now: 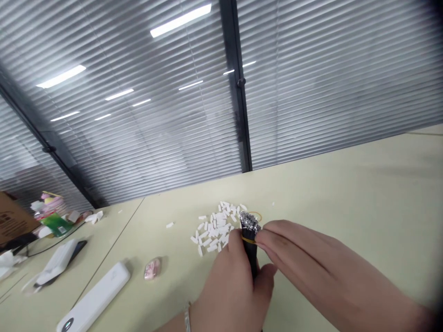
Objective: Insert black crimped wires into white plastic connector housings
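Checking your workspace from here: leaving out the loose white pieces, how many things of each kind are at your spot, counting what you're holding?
black cable bundle: 1
white power bank: 1
pink packet: 1
Total: 3

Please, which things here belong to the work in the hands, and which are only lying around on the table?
In use: left hand holding black wire bundle; right hand at its top; yellow band around it; white pieces.
Lying about: white power bank; pink packet; cardboard box.
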`<state>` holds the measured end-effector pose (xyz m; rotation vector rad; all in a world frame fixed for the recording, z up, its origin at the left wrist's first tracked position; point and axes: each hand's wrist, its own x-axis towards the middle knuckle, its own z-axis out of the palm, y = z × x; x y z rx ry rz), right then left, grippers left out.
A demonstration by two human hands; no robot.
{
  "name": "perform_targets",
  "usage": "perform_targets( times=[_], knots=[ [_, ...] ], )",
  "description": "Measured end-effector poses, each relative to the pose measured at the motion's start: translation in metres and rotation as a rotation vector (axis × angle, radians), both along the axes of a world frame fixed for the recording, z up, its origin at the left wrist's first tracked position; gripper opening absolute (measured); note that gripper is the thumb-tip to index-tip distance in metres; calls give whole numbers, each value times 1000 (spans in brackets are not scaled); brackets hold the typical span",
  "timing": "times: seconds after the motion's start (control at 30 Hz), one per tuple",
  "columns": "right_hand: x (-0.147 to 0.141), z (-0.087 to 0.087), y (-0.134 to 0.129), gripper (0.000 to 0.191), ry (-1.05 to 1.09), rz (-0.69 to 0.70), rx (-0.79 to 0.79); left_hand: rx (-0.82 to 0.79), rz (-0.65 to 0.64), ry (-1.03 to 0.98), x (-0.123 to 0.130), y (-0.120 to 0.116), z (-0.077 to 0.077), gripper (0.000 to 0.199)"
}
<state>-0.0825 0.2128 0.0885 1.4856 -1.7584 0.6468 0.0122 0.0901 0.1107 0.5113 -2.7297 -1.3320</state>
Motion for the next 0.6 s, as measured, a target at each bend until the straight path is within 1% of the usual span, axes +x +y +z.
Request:
perform_targets(
  times=[0.07,0.13,0.23,0.33,0.47,0.53,0.6],
  knots=[
    [2,2,0,37,101,-33,-25,-50,27,-40,1,3,-1,20],
    [3,5,0,38,165,-42,-58,-101,67,-33,3,6,-5,22],
    [4,7,-1,36,86,-7,-62,-127,96,5,6,8,-8,26],
    [4,7,-1,37,-11,19,-54,-133,102,-42,8,8,-4,29],
    [4,5,-2,38,29,3,-107,-117,52,-154,6,5,7,30],
    [4,3,-3,39,59,1,-111,-111,50,-123,5,3,6,30],
    [3,0,-4,39,129,-21,-99,-108,58,-37,5,1,0,28]
  ],
)
